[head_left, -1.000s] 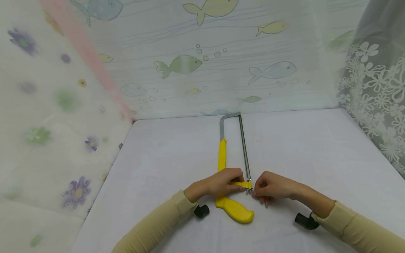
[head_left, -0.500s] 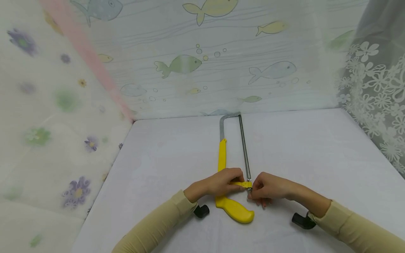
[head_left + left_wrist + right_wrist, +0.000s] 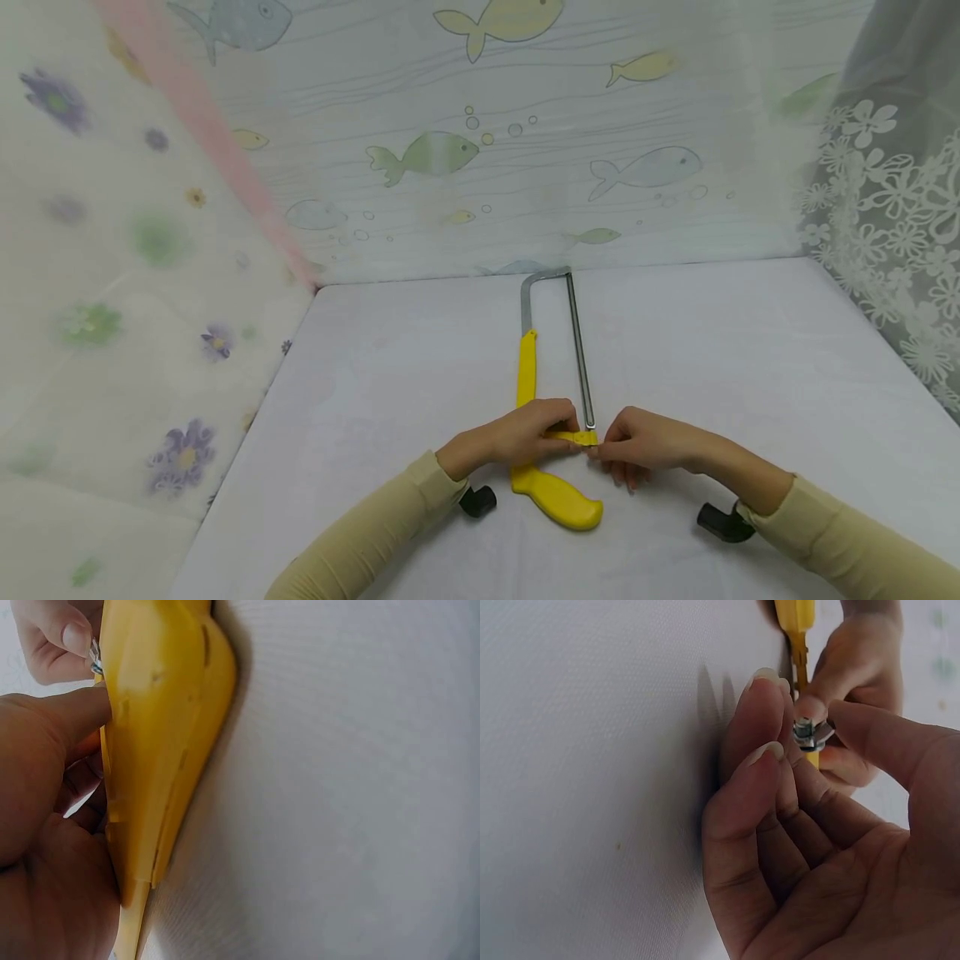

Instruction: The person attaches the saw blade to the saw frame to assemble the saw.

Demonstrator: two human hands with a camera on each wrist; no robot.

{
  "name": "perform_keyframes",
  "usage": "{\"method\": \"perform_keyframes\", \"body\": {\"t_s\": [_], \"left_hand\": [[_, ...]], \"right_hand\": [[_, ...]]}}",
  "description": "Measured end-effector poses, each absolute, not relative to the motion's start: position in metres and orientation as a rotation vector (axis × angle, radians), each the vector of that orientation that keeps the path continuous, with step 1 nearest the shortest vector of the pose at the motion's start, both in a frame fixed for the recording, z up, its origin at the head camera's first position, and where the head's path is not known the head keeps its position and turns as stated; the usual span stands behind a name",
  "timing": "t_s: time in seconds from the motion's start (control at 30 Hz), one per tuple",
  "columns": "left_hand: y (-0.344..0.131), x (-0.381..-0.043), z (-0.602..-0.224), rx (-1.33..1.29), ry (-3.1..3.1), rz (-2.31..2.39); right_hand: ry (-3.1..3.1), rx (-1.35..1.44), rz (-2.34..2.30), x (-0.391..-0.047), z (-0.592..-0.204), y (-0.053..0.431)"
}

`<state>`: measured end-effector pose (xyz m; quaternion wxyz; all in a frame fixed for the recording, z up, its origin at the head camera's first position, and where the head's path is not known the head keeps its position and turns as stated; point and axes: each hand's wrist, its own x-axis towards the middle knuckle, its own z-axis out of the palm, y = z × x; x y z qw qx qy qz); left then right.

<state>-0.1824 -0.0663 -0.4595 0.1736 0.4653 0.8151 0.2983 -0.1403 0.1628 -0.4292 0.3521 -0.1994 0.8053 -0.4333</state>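
A hacksaw [image 3: 527, 367] with a yellow-and-grey frame lies on the white cloth, its yellow handle [image 3: 564, 502] toward me. The blade side [image 3: 580, 350] runs along the right. My left hand [image 3: 528, 429] grips the short yellow arm near the blade's close end, the palm over the frame. At that end sits a small metal wing nut [image 3: 806, 733], pinched by my right hand [image 3: 656, 437] with thumb and forefinger. In the right wrist view the thumb meets one wing, and the other fingers are curled loosely. In the head view these fingertips cover the nut.
White cloth covers the table [image 3: 750, 358]. Behind it hangs a fish-print curtain [image 3: 480, 167], with a flower-print curtain [image 3: 150, 275] at left and a lace one [image 3: 900, 192] at right. A black wrist camera [image 3: 725, 523] shows under the right cuff, another [image 3: 477, 502] under the left.
My right fingertips have gone from just beside the wing nut to over it, dipping toward me and then back up. The left hand and the hacksaw have stayed in place.
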Motion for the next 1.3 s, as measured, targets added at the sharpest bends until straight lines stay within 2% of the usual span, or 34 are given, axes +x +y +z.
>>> {"method": "perform_keyframes", "body": {"t_s": [1.3], "left_hand": [[-0.0653,-0.1823,-0.4594,1.359,2.32,0.842]], "right_hand": [[1.872,-0.542,-1.298,-0.1451,-0.438,0.1641]]}}
